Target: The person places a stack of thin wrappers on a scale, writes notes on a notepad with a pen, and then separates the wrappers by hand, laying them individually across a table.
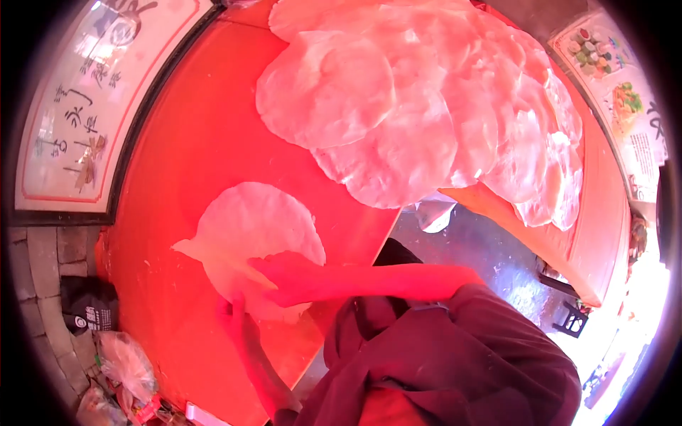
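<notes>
A thin, pale, roundish sheet [256, 213] lies on the red tabletop [177, 170], its left side drawn out into a narrow point. My right hand [284, 278] reaches across its lower right part, fingers closed on a fold of it. Below, my left hand [238, 319] has its fingertips closed at the sheet's lower left edge. Red light blurs the fingertips. Many similar thin sheets [398, 106] overlap in a wide spread towards the top and right.
A framed board with writing [71, 121] borders the table's left side. A pictured board [611, 92] stands at the upper right. Bags, one black [90, 305] and one clear plastic [126, 362], sit at lower left. A small dark stool [570, 319] is at right.
</notes>
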Demonstrator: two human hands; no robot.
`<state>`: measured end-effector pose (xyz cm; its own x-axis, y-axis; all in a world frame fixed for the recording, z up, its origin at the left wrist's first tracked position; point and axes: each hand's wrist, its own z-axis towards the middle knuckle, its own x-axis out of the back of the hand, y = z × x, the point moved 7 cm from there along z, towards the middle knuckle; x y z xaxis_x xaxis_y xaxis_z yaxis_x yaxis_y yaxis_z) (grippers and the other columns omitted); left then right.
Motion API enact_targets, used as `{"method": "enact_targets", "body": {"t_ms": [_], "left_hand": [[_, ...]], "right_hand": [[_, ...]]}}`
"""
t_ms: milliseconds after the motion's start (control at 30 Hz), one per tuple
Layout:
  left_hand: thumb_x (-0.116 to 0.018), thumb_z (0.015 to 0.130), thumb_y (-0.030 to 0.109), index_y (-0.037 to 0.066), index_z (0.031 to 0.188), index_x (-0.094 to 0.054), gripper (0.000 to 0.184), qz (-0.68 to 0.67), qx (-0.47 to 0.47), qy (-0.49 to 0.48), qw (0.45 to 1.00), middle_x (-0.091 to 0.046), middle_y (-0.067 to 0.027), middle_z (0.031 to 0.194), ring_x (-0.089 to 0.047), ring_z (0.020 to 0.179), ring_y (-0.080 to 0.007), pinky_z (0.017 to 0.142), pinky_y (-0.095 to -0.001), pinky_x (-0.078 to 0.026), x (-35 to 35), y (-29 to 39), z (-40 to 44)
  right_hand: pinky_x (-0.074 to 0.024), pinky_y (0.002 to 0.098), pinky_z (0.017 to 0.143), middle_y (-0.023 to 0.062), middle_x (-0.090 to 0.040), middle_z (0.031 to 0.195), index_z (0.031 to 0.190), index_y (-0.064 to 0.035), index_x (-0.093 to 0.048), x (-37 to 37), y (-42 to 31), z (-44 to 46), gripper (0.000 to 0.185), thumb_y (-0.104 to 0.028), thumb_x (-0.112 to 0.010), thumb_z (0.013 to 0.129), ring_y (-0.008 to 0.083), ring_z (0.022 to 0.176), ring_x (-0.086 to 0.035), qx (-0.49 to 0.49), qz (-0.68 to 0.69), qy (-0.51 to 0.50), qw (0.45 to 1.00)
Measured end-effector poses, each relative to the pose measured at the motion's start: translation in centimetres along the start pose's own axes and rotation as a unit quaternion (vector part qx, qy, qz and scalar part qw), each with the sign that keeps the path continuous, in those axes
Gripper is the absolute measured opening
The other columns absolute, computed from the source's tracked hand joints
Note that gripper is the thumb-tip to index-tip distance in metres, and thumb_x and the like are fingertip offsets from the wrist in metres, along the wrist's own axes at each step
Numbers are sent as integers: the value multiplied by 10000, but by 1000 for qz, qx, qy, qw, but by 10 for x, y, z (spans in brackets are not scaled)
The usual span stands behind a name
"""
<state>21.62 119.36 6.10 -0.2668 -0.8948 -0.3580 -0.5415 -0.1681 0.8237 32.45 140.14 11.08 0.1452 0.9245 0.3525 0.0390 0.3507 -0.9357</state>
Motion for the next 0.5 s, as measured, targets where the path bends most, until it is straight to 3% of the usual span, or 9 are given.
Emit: {"method": "enact_targets", "body": {"t_ms": [200,367,500], "left_hand": [[-612,945,177,-8,1388,-471,501,19,-36,15,999,-601,-155,1286,-619,1115,-273,945,-428,-521,-2,24,-8],[-613,949,190,-5,1375,-490,484,12,-77,76,994,-608,-150,1275,-618,1107,-268,947,-426,-512,37,62,-24],[-615,953,200,-1,1364,-505,471,16,-88,112,990,-613,-146,1266,-617,1101,-264,950,-424,-505,60,82,-38]], "right_hand": [[-540,390,766,161,-691,1003,1080,-20,-659,62,8,29,377,-277,-738,816,279,907,-666,30,24,35,999],[-540,398,741,153,-702,952,1014,-28,-685,212,5,108,302,-240,-732,803,281,872,-672,122,-54,167,977],[-539,405,721,146,-711,910,961,-35,-706,365,15,173,244,-210,-726,792,283,844,-677,188,-146,319,917]]}}
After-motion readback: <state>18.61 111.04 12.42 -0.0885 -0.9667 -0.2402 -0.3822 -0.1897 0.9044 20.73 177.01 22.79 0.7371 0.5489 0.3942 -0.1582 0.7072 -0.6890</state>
